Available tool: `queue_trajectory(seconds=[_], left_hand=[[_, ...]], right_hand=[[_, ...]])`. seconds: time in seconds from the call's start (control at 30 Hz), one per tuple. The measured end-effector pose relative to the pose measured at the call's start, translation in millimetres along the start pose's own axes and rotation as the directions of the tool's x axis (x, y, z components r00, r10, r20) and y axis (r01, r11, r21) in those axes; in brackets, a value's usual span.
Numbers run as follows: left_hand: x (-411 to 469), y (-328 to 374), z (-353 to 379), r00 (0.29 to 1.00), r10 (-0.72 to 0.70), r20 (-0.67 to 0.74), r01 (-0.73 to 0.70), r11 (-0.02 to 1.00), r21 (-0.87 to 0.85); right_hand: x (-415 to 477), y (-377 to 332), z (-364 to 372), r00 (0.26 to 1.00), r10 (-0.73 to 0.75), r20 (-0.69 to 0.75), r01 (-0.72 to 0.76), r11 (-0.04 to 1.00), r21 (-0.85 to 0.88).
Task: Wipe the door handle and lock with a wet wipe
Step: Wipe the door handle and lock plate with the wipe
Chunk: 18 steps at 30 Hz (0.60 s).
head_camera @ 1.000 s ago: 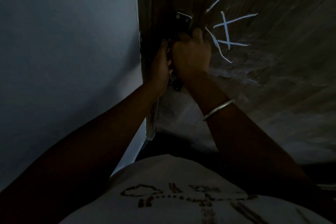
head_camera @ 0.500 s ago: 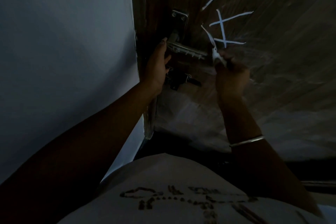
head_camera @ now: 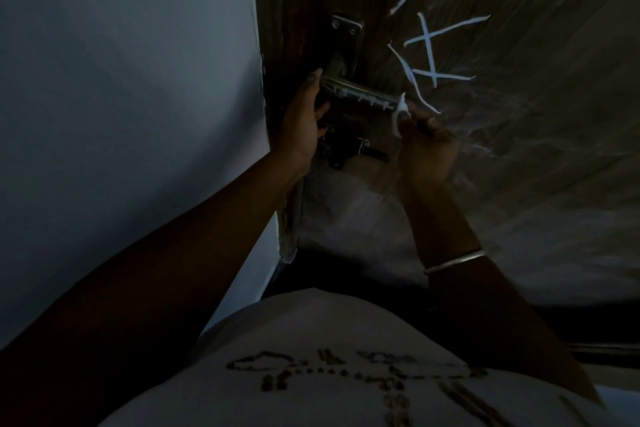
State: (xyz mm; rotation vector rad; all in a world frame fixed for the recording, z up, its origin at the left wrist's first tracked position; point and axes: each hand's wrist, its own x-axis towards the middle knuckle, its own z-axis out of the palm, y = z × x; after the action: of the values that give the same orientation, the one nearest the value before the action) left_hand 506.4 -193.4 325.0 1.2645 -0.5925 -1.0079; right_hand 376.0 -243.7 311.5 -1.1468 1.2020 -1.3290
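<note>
A metal lever door handle (head_camera: 360,91) juts from its backplate (head_camera: 347,32) on a dark wooden door. Below the handle sits a small dark lock latch (head_camera: 349,148). My left hand (head_camera: 302,125) rests against the door's edge, its fingertips touching the handle's inner end. My right hand (head_camera: 426,146) pinches a crumpled white wet wipe (head_camera: 399,114) at the lever's free tip. The wipe touches the end of the handle. The scene is dim.
A pale wall (head_camera: 131,87) fills the left side, meeting the door edge (head_camera: 273,62). White scratch marks (head_camera: 429,52) cross the door face to the right of the handle. My white printed shirt (head_camera: 346,367) fills the bottom of the view.
My right hand slid off the handle's base to its free end with the wipe, uncovering the lever and the lock. My left hand stayed at the door edge.
</note>
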Motion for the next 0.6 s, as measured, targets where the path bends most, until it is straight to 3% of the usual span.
queue_trajectory(seconds=[0.23,0.37,0.47,0.6], left_hand=[[1.7,-3.2,-0.8,1.000,0.015,0.004,-0.015,1.000,-0.002],[2.6,-4.9,-1.9,1.000,0.013,0.002,-0.013,1.000,-0.011],[4.3,-4.7,-3.6,1.000,0.007,0.008,-0.007,1.000,0.002],[3.7,-2.4,-5.1,1.000,0.004,0.007,-0.005,1.000,0.026]], right_hand=[[-4.4,9.7,0.4,0.997,-0.070,-0.034,0.067,0.994,-0.087],[-6.0,7.1,-0.2,0.989,0.147,0.015,-0.148,0.985,0.093],[-6.2,6.1,-1.0,0.974,0.222,0.034,-0.224,0.955,0.194],[-6.7,14.2,1.6,0.920,0.347,0.185,-0.391,0.850,0.353]])
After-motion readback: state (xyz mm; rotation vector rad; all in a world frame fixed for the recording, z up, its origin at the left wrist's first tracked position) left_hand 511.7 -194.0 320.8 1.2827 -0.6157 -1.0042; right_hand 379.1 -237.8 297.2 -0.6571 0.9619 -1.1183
